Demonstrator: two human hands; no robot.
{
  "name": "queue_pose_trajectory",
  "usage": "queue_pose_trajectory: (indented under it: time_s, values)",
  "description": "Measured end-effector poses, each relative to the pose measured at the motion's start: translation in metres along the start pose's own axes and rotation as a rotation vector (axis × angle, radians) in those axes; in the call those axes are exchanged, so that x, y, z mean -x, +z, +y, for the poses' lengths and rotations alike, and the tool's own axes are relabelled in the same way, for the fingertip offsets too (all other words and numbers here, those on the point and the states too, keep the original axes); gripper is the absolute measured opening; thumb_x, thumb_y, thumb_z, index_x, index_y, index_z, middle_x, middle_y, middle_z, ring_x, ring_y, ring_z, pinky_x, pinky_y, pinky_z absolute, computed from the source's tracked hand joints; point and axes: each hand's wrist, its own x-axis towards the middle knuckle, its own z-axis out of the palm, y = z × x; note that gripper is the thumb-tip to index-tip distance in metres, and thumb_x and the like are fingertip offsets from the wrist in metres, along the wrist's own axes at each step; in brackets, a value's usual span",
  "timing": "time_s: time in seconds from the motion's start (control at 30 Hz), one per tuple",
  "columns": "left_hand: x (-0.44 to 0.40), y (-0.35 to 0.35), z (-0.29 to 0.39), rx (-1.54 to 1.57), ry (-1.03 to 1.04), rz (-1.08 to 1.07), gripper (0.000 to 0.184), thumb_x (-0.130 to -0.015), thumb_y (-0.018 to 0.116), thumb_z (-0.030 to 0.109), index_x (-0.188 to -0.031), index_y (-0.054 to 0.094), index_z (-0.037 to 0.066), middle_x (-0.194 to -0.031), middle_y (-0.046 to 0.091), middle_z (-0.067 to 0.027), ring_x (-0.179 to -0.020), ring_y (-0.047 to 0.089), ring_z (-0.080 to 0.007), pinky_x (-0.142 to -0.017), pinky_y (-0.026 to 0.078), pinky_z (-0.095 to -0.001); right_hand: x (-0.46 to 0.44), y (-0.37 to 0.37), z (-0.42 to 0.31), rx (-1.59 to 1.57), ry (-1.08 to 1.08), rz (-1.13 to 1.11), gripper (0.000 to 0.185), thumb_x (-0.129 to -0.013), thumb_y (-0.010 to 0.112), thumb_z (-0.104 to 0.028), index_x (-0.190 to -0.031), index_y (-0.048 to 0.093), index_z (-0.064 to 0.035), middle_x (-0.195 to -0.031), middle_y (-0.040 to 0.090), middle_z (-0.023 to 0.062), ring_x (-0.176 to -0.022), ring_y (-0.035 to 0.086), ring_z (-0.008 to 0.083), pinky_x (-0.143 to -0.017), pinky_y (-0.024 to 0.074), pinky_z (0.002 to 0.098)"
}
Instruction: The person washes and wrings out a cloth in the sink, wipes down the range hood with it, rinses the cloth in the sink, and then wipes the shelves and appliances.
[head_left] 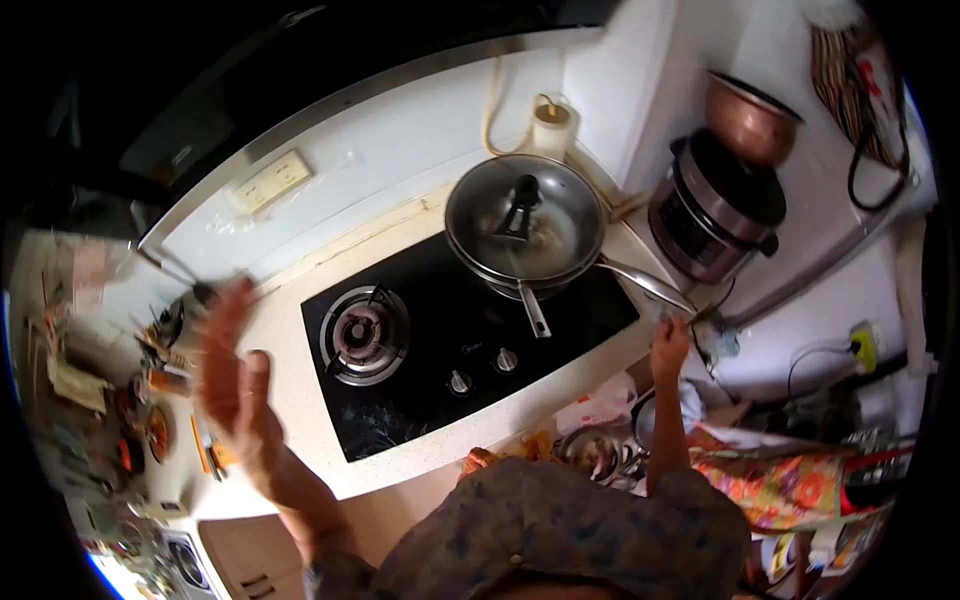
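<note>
A wok [598,262] stands on the right burner, covered by a glass lid [570,220] with an upright black knob. Steam or fogging hides most of what is inside. A metal utensil handle [534,312] sticks out from the near rim. The wok's long metal handle [648,282] points to the right. My right hand [670,350] is closed close to the end of that handle; whether it touches it, or holds anything, I cannot make out. My left hand [240,390] is raised left of the stove, fingers extended and apart, slightly blurred, holding nothing.
The black gas hob [440,340] has a bare left burner [360,330] and two knobs. An electric cooker [715,215] with a copper-coloured pot [752,118] on it stands at the right. A knife [208,447] lies on the left counter. A wall socket [273,182] is behind.
</note>
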Motion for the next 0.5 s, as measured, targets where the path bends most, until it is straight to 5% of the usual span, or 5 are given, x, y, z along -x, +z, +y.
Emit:
queue_pose_trajectory:
  time_s: [0.1, 0.17, 0.33, 0.4, 0.5]
  values:
    - [-0.057, -0.020, 0.072, -0.290, 0.707, -0.136, 0.068, -0.076, 0.064, 0.039, -0.125, 0.041, -0.001, -0.126, 0.043, -0.0243, -0.121, 0.037, -0.0387, -0.102, 0.023, -0.0524, 0.001, -0.022, -0.012, -0.244, 0.092, -0.008, 0.020, -0.084, 0.048, -0.017, -0.082, 0.050, 0.0023, -0.068, 0.048, 0.0167, -0.064, 0.046, 0.0276, -0.061, 0.0377, 0.0373]
    - [-0.064, -0.024, 0.097, -0.454, 0.896, -0.132, 0.067, -0.076, 0.063, 0.040, -0.125, 0.041, -0.001, -0.126, 0.043, -0.0242, -0.121, 0.037, -0.0385, -0.102, 0.023, -0.0522, 0.005, -0.035, -0.032, -0.300, 0.085, -0.009, 0.020, -0.083, 0.048, -0.017, -0.084, 0.051, 0.0031, -0.071, 0.049, 0.0142, -0.065, 0.046, 0.0244, -0.061, 0.0381, 0.0355]
    - [-0.065, -0.028, 0.116, -0.644, 1.038, -0.078, 0.067, -0.077, 0.061, 0.042, -0.124, 0.042, -0.002, -0.124, 0.044, -0.0238, -0.119, 0.039, -0.0380, -0.101, 0.024, -0.0518, 0.014, -0.059, -0.089, -0.627, 0.225, 0.039, 0.025, -0.081, 0.050, -0.017, -0.092, 0.054, 0.0042, -0.083, 0.055, 0.0081, -0.072, 0.049, 0.0196, -0.066, 0.0415, 0.0313]
    - [-0.062, -0.034, 0.118, -0.680, 1.043, -0.047, 0.067, -0.077, 0.060, 0.043, -0.124, 0.042, -0.002, -0.123, 0.045, -0.0237, -0.119, 0.039, -0.0378, -0.100, 0.025, -0.0517, 0.017, -0.066, -0.107, -0.842, 0.476, 0.093, 0.029, -0.078, 0.052, -0.022, -0.094, 0.056, 0.0024, -0.086, 0.055, 0.0065, -0.076, 0.052, 0.0192, -0.070, 0.0439, 0.0303]
    - [-0.057, -0.042, 0.122, -0.720, 1.046, 0.001, 0.067, -0.077, 0.059, 0.044, -0.123, 0.042, -0.002, -0.122, 0.045, -0.0235, -0.118, 0.040, -0.0375, -0.100, 0.026, -0.0514, 0.021, -0.079, -0.134, -0.868, 0.410, 0.004, 0.030, -0.078, 0.050, -0.026, -0.093, 0.057, -0.0011, -0.086, 0.055, 0.0059, -0.077, 0.053, 0.0187, -0.068, 0.0451, 0.0303]
